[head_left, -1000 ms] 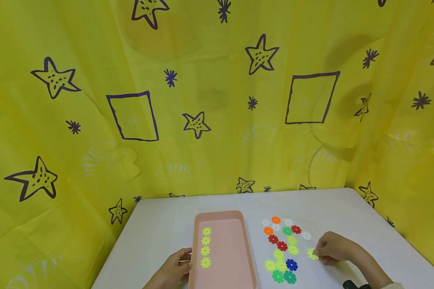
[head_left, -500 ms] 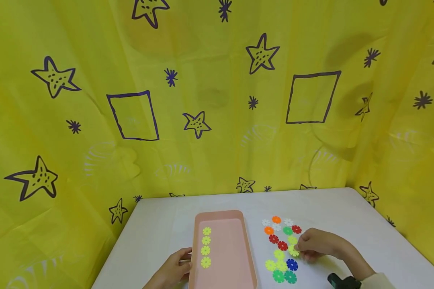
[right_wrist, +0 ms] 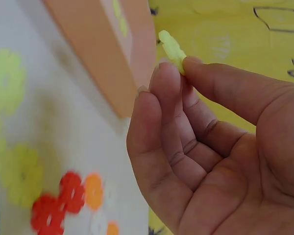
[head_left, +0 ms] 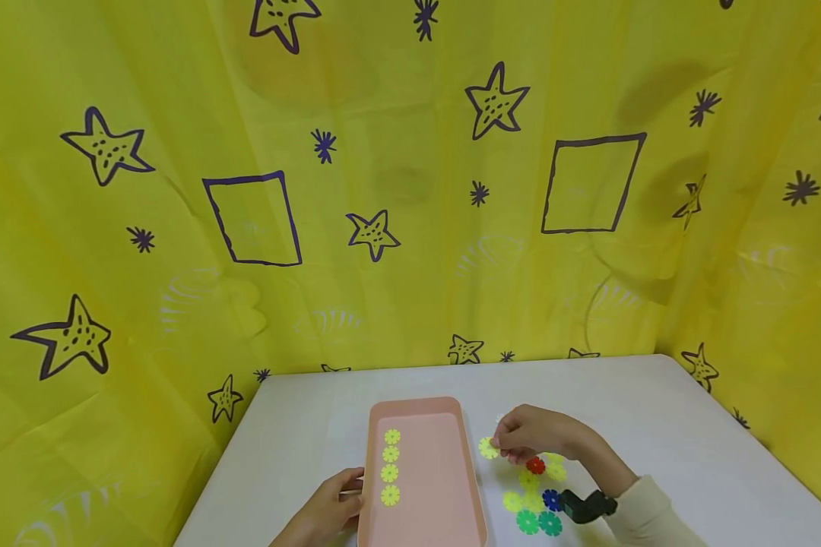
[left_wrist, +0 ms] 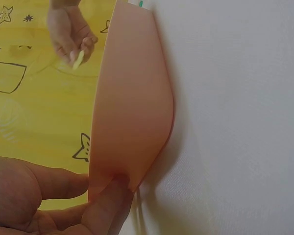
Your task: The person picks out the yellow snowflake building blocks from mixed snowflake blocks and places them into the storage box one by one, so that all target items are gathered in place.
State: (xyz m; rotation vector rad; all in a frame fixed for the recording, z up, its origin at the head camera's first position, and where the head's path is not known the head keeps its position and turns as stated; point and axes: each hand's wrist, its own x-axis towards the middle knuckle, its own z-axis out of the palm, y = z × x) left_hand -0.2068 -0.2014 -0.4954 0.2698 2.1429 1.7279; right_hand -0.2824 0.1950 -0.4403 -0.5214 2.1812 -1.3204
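My right hand (head_left: 537, 431) pinches a yellow snowflake-shaped plastic disc (head_left: 489, 448) between thumb and fingertips. It is held up just right of the pink tray (head_left: 438, 471). In the right wrist view that disc (right_wrist: 172, 47) stands edge-on above the fingertips, and the other fingers are bent beneath. My left hand (head_left: 324, 507) grips the tray's left side. Seen from the left wrist, its thumb lies at the rim and its fingers press the outer wall (left_wrist: 132, 88). Several yellow discs (head_left: 390, 473) form a straight column along the left of the tray floor.
Loose discs lie right of the tray: yellow (head_left: 532, 501), red (head_left: 535, 465), blue (head_left: 551, 500) and green (head_left: 528, 522). My right hand covers others behind them. A yellow patterned curtain (head_left: 410, 304) borders the white table (head_left: 301, 425) at the back and sides.
My right hand has carried the yellow disc leftward from the table's right side, over the loose pieces, to near the tray's right rim. My left hand and the tray stay put.
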